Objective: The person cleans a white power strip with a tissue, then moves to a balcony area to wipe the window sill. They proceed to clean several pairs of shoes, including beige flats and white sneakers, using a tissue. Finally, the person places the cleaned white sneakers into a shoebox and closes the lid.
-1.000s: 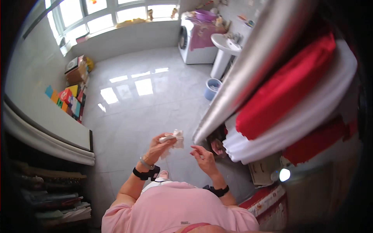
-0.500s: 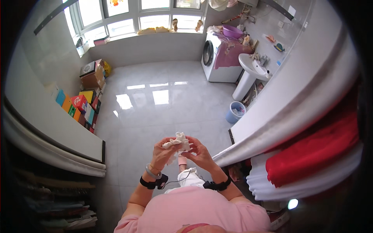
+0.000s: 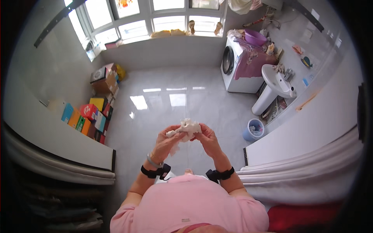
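Note:
Out in front of my chest, both hands are on a crumpled white wad (image 3: 190, 126), thin and soft, whether paper or cloth I cannot tell. My left hand (image 3: 165, 143) is closed on its left side, the thumb lying across it. On its right side the fingers and thumb of my right hand (image 3: 209, 140) pinch it. A loose piece hangs down beside my left palm. Where the fingers meet behind the wad they are partly hidden. Each wrist wears a black strap with a small box.
A blue waste bin (image 3: 253, 130) stands right of my hands, before a white pedestal sink (image 3: 278, 81). Behind is a washing machine (image 3: 243, 66) with a purple basin (image 3: 255, 37) on its cover. Shoe boxes (image 3: 89, 112) are stacked at left. White panels (image 3: 307, 143) flank me.
I have moved forward: the bin, sink and boxes appear closer and lower. My hands reach farther out, still holding the white wad, and the right fingers have closed more on it.

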Motion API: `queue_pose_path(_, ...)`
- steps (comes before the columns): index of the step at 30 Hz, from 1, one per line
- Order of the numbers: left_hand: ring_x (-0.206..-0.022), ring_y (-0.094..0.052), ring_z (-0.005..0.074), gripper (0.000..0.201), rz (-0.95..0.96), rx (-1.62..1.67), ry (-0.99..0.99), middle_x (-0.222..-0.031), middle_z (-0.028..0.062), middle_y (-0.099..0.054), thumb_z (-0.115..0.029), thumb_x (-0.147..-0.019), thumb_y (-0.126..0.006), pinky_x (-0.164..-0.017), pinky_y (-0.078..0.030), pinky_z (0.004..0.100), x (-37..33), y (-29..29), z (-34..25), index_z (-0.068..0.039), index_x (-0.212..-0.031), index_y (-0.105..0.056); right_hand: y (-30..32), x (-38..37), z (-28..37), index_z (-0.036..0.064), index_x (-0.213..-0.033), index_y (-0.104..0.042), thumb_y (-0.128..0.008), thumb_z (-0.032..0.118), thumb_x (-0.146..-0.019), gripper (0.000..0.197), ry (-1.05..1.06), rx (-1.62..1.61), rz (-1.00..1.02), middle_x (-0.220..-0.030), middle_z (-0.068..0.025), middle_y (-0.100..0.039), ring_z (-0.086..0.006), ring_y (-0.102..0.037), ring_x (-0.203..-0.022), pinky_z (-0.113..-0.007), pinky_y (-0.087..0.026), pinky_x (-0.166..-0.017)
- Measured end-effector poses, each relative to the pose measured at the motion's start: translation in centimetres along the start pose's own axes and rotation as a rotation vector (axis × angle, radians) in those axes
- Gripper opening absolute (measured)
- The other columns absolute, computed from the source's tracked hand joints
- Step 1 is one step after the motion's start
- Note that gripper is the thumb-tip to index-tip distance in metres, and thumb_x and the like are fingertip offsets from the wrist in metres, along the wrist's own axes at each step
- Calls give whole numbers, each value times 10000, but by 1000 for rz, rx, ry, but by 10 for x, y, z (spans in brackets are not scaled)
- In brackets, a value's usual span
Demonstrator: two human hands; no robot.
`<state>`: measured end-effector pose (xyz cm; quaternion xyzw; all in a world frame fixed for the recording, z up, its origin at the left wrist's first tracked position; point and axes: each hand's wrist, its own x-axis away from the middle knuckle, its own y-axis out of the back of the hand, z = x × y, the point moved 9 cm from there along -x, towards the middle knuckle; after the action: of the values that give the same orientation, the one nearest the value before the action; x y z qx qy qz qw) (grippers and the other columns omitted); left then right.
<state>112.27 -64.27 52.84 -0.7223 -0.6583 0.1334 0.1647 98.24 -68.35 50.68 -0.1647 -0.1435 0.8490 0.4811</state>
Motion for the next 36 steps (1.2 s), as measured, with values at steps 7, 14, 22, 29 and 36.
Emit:
queue_pose_path(7,-1002,-583,114,551,81,76,93,-1114,72,-615,-155,-868,-687,-861,-467,254,-96,24,16,22,-1337,-457,56,-68,-5,30,-1200,-560,-571,121,-934,281,-63,-31,-168,-1058,-45,-645,-115,-615,-883,-282,-511,-777)
queue_pose_path(14,-939,-608,116,419,215,92,233,-1042,62,-637,-147,-864,-684,-786,-490,241,-198,62,14,-2,-1230,-543,85,-163,-14,54,-1184,-557,-536,114,-945,247,-60,-127,-259,-1094,-48,-632,-131,-603,-991,-321,-483,-883)
queue_pose_path(22,-871,-611,94,341,231,118,207,-974,37,-645,-150,-868,-684,-696,-497,233,-309,128,-29,-24,-1163,-570,84,-294,-18,75,-1163,-543,-538,110,-939,227,-36,-261,-325,-1080,-48,-627,-141,-608,-980,-323,-484,-880)
queue_pose_path(29,-916,-604,112,417,213,110,306,-1052,52,-628,-159,-856,-700,-734,-490,233,-363,161,-20,-42,-1226,-547,113,-351,-41,96,-1142,-540,-565,70,-917,228,-54,-200,-447,-1047,-23,-617,-118,-598,-966,-302,-480,-857)
queue_pose_path(36,-1038,-564,128,543,159,76,211,-1162,75,-584,-159,-863,-688,-862,-457,266,-444,180,-47,-44,-1335,-445,135,-444,-66,79,-1135,-552,-579,56,-907,231,-235,-215,-183,-1034,-11,-616,-102,-584,-965,-268,-472,-847)
